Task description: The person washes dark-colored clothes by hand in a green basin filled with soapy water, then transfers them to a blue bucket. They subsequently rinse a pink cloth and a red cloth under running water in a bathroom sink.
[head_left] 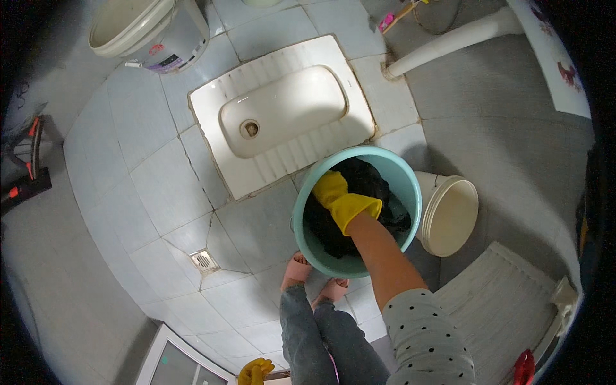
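My right hand (332, 189), in a yellow rubber glove with a flared cuff, reaches down into a round turquoise tub (415, 186). It touches wet-looking black cloth (362, 174) that is heaped inside. The fingers are hidden, so I cannot see whether they grip it. At the lower edge, beside my legs, is my left hand (255, 371) in a matching yellow glove. Its fingers are loosely bent and a little apart, with nothing visible in them. The tub stands on the tiled floor just in front of my pink slippers (296, 269).
A white squat toilet (212, 128) is set in the floor beyond the tub. Right of the tub, a cream bucket (452, 215) lies tilted. A larger bucket (186, 38) stands far left. A white pipe (455, 42) slants at upper right; a floor drain (204, 260) lies left.
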### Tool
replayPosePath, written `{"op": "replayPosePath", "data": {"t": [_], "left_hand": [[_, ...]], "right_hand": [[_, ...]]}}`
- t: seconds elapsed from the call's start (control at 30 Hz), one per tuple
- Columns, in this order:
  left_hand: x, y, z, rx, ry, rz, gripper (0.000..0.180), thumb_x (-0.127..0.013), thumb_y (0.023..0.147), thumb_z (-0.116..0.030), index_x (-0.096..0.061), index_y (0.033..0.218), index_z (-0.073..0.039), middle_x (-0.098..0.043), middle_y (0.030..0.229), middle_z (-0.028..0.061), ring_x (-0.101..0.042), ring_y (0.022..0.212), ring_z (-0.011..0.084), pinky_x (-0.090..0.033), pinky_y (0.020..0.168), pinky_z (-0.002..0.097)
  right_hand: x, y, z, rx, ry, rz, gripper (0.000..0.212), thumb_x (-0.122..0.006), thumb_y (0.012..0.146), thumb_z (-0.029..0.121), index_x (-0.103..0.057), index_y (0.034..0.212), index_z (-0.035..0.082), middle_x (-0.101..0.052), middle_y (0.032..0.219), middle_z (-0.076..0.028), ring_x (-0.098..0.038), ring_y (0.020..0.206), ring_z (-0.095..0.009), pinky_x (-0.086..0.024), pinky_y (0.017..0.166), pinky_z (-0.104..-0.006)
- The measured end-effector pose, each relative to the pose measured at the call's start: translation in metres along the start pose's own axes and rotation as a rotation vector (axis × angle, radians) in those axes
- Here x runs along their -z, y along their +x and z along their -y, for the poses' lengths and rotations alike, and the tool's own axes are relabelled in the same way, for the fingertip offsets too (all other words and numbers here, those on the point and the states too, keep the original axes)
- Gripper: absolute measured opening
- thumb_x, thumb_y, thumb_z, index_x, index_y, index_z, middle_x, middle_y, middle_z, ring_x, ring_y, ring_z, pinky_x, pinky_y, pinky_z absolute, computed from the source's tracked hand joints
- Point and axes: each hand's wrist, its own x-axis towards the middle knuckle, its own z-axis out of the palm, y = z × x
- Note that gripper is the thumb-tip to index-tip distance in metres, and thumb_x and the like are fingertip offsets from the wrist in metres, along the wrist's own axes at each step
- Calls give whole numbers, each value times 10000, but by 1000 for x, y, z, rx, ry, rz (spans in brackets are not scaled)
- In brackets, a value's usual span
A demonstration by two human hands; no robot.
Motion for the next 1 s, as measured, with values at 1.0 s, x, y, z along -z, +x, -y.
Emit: {"op": "replayPosePath", "data": {"t": [1.0], "left_hand": [[-158, -420, -144, -928, 735, 1488, 217, -463, 1009, -29, -566, 1191, 30, -648, 1119, 152, -648, 1020, 221, -508, 940, 332]], "right_hand": [[321, -796, 62, 298, 1648, 167, 336, -623, 934, 262, -615, 1193, 49, -649, 986, -75, -607, 895, -157, -486, 773, -266]]}}
